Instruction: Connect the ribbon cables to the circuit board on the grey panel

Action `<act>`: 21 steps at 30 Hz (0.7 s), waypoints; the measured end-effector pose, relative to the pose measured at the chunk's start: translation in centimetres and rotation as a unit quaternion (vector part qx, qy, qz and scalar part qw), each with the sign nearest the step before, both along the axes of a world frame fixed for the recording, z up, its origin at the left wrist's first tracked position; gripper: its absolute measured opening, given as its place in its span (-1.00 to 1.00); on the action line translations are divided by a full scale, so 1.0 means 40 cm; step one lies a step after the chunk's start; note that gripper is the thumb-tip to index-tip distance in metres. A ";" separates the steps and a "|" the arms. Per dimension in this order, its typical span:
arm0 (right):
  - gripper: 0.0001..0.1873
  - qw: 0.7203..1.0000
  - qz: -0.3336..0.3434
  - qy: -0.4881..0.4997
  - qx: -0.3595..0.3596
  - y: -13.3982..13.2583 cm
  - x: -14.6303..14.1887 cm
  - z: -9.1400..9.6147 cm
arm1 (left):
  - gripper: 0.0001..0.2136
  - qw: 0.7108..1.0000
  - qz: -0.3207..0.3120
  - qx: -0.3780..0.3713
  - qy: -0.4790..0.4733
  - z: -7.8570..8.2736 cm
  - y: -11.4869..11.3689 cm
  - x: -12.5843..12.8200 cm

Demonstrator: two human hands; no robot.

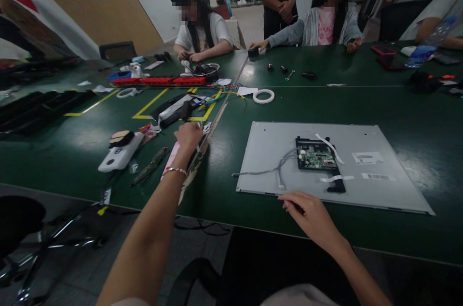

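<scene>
A grey metal display panel [365,178] lies flat on the green table [398,108], carrying a green circuit board [316,158] with thin wires trailing to the left. My right hand [311,216] rests at the panel's near edge, fingers curled onto the rim. My left hand [188,136] reaches far forward to the left and is closed over small items beside a long thin strip [202,149] lying on the table. What it pinches is hidden. A bracelet sits on that wrist.
A white device [119,154] with a dark round part lies left of my left hand. A tape roll [263,96], coloured wires, a red tool tray [159,80] and black tools lie further back. Two seated people and one standing person are across the table.
</scene>
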State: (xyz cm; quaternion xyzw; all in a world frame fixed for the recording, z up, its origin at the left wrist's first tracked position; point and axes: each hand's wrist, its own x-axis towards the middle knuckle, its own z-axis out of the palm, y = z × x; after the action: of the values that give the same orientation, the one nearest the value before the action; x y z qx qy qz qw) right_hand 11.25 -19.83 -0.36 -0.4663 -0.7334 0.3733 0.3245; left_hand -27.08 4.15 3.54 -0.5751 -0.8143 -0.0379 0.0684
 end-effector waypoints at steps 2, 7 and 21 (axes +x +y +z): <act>-0.73 1.000 0.001 0.001 -0.003 0.000 0.000 -0.001 | -0.73 1.000 0.014 0.027 -0.003 0.004 0.006 -0.002; -0.73 1.000 0.003 -0.003 0.001 0.001 -0.001 -0.009 | -0.67 0.991 0.046 0.101 -0.068 0.019 0.005 -0.009; -0.73 1.000 0.003 0.001 0.003 0.001 0.000 -0.009 | -0.65 0.997 0.061 0.047 0.022 -0.041 -0.004 0.025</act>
State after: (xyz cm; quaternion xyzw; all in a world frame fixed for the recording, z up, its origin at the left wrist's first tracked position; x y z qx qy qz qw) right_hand 11.24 -19.80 -0.71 -0.4632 -0.7354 0.3727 0.3253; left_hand -26.10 3.98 1.90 -0.5211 -0.8436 -0.0594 0.1151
